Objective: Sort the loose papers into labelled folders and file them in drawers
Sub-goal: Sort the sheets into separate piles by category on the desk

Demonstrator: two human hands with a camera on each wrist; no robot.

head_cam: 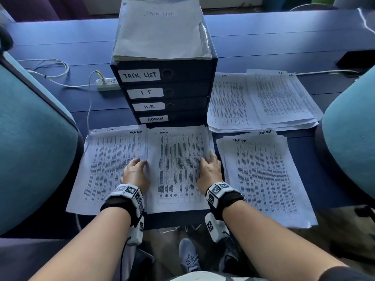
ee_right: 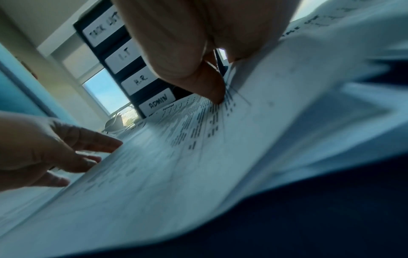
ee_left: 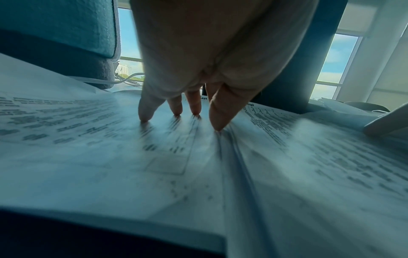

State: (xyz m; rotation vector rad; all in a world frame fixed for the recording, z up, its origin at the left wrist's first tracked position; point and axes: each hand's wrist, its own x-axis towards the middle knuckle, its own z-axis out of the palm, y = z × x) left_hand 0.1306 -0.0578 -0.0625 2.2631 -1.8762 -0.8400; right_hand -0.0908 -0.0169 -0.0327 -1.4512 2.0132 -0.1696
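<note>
Papers (head_cam: 261, 175) lie sorted in piles, drawers (head_cam: 168, 92) unfilled (all closed); left hand (head_cam: 135, 171) fingertips press flat, right hand (head_cam: 210, 169) pinches the middle pile's (head_cam: 178, 169) edge.

**Cool daylight, soft wrist views**

Daylight from the windows (ee_left: 335, 57) behind my desk tints everything blue. My head view is dim but sharp, bowed at its edges. Both wrist views smear the near paper (ee_left: 287, 174), and my backlit fingers (ee_left: 217, 111) look shadowed.
</note>
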